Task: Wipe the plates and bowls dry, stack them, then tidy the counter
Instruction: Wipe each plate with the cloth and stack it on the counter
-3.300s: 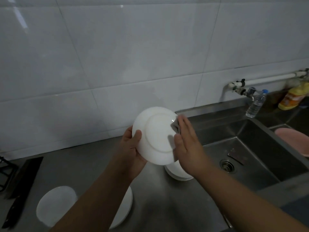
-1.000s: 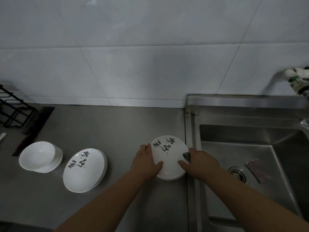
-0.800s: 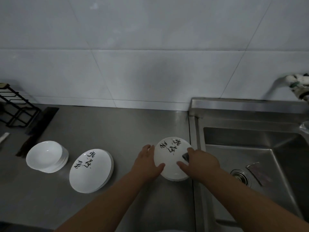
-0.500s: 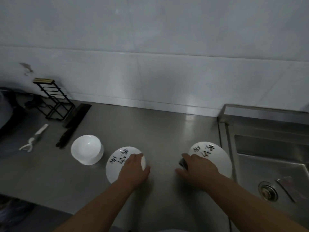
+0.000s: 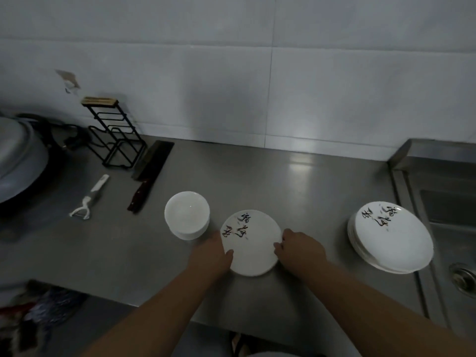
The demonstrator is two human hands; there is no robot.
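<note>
- Just now: the right hand [image 5: 301,249] has left the sink-side plates [image 5: 394,240] and come across to the middle plates [image 5: 253,251]. Half a second back it rested on the other pile with a dark cloth.
- The left hand [image 5: 211,256] grips the middle plates' left rim, thumb lying over the edge. The right hand's fingers curl onto the right rim. The cloth is not visible now, so I cannot tell whether it is still in that palm.
- Reading: wiping looks finished, and the two-handed hold suggests this pile is about to be merged or shifted. Whether it has lifted off the counter [image 5: 296,181] is unclear.
- Bowls [image 5: 187,215]: a nested white pile just left of the middle plates, the top one showing a bare inside.
- Sink [image 5: 443,161], far right: only its drain [image 5: 463,278] shows. The sink-side plates sit right at its edge.
</note>
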